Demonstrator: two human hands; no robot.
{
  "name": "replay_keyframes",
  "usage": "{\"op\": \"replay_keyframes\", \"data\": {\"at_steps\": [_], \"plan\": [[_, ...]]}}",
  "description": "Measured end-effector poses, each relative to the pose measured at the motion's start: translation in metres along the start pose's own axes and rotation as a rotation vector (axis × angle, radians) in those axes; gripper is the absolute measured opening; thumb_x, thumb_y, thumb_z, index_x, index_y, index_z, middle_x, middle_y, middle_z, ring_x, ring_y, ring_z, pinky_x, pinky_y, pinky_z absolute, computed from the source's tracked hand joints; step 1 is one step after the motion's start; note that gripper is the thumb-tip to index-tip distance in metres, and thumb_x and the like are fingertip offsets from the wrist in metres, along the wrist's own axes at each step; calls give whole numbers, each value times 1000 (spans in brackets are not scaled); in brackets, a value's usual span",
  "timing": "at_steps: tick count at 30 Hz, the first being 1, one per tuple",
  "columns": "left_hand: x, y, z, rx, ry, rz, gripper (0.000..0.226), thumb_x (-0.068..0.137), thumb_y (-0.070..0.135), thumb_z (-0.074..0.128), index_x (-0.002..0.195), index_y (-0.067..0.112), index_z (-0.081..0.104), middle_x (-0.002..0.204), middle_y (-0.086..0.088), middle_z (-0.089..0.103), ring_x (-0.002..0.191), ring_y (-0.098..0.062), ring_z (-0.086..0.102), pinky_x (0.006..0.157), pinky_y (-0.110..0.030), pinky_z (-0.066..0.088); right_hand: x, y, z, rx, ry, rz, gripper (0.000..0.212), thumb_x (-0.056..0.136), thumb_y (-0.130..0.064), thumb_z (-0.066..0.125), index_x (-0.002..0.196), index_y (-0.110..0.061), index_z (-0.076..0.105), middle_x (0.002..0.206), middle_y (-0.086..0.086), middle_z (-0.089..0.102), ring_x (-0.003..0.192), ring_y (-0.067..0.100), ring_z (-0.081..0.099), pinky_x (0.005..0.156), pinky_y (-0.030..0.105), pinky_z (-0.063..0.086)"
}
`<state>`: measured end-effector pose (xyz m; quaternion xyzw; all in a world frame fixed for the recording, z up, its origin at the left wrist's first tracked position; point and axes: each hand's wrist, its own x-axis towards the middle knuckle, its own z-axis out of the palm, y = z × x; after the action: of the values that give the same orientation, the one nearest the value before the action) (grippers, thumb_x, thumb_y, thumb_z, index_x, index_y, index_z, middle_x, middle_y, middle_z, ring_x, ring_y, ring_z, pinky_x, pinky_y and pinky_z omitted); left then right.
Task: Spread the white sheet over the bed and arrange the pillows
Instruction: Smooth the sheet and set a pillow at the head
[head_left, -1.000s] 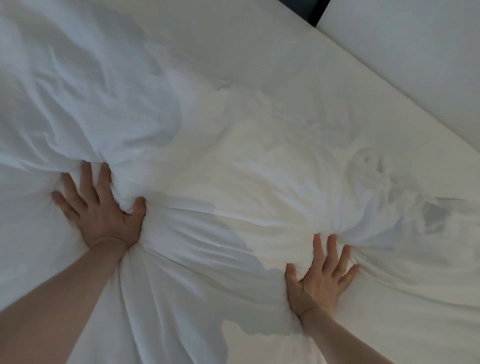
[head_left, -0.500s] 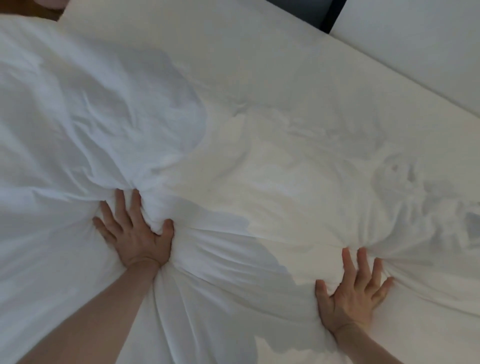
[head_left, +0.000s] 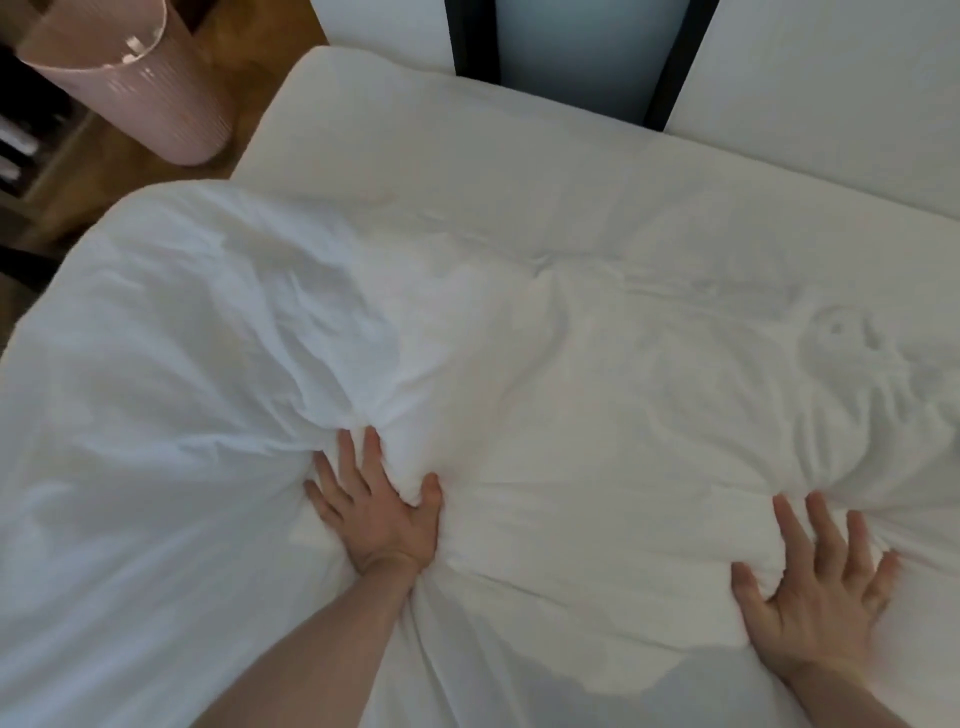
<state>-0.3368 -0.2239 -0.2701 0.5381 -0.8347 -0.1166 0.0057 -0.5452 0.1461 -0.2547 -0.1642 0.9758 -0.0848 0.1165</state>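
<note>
The white sheet (head_left: 597, 395) lies rumpled across the bed (head_left: 415, 130), bunched in folds ahead of both hands and billowing up at the left. My left hand (head_left: 376, 512) presses flat on the sheet near the middle, fingers spread and pushing into a ridge of cloth. My right hand (head_left: 821, 587) presses flat on the sheet at the lower right, fingers spread. Bare mattress shows beyond the sheet's far edge. No pillow is in view.
A pink ribbed basket (head_left: 135, 88) stands on the wooden floor (head_left: 249, 57) past the bed's far left corner. A white wall panel (head_left: 841, 78) and a dark gap (head_left: 571, 57) run along the bed's far side.
Both hands have slid forward over the sheet, pushing the folds toward the far side. The view has lifted, bringing the bed's corner, the floor and the pink basket into sight.
</note>
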Motion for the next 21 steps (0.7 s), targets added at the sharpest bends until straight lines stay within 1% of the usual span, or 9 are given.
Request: {"op": "replay_keyframes", "data": {"at_steps": [6, 8, 10, 11, 13, 14, 16, 19, 21], "plan": [[-9, 1, -26, -33, -57, -6, 92, 84, 75, 40, 160, 29, 20, 170, -1, 10, 157, -33, -5, 125, -57, -3, -12, -10, -9, -8, -71, 71, 84, 81, -67, 35, 159, -40, 17, 169, -7, 9, 156, 27, -1, 121, 60, -3], [-9, 0, -41, -88, -143, -8, 93, 81, 79, 39, 160, 33, 19, 171, 4, 7, 157, -28, -9, 126, -51, -9, -20, -32, -15, 95, -63, 160, 82, 81, -60, 31, 159, -36, 18, 169, -6, 11, 156, 26, 1, 121, 64, 2], [-6, -11, -60, -203, -246, 24, 94, 76, 80, 37, 158, 36, 26, 169, 10, 10, 158, -25, -5, 127, -47, -6, -28, -73, -28, 242, -43, 166, 87, 77, -52, 30, 159, -24, 23, 168, 2, 18, 155, 30, 9, 119, 67, 8], [-5, -21, -75, -309, -275, 29, 92, 75, 78, 39, 156, 34, 32, 167, 13, 14, 158, -24, 1, 128, -46, 1, -34, -98, -35, 308, -34, 97, 88, 76, -50, 32, 158, -19, 26, 167, 5, 21, 154, 32, 13, 119, 67, 11], [-10, -51, -111, -506, -232, 21, 80, 80, 67, 56, 151, 32, 42, 162, 18, 22, 154, -17, 17, 126, -42, 18, -51, -156, -44, 391, -46, -138, 84, 81, -50, 39, 158, -17, 30, 166, 8, 23, 152, 34, 19, 118, 63, 16], [-14, -74, -131, -508, -158, 26, 72, 83, 57, 66, 148, 34, 45, 162, 18, 24, 151, -13, 22, 124, -40, 23, -61, -187, -46, 401, -74, -260, 81, 83, -50, 44, 158, -21, 30, 167, 5, 22, 153, 33, 17, 118, 61, 16], [-18, -119, -164, -323, -9, 19, 66, 84, 47, 74, 143, 35, 47, 161, 13, 30, 147, -15, 28, 121, -44, 26, -74, -239, -44, 346, -165, -421, 80, 86, -46, 56, 159, -35, 24, 170, -4, 9, 156, 29, 5, 120, 58, 12], [-14, -208, -210, -174, 79, -306, 72, 85, 52, 75, 146, 30, 45, 162, 2, 29, 147, -29, 29, 118, -57, 26, -91, -303, -34, 132, -402, -554, 85, 92, -47, 61, 158, -48, 7, 167, -10, -22, 154, 30, -19, 122, 63, 4], [-13, -268, -227, -146, 74, -563, 82, 85, 56, 72, 152, 24, 38, 164, -5, 23, 147, -39, 26, 118, -62, 24, -100, -326, -21, 5, -554, -545, 88, 91, -57, 59, 157, -50, 1, 164, -9, -31, 152, 35, -26, 120, 67, 1]]}}
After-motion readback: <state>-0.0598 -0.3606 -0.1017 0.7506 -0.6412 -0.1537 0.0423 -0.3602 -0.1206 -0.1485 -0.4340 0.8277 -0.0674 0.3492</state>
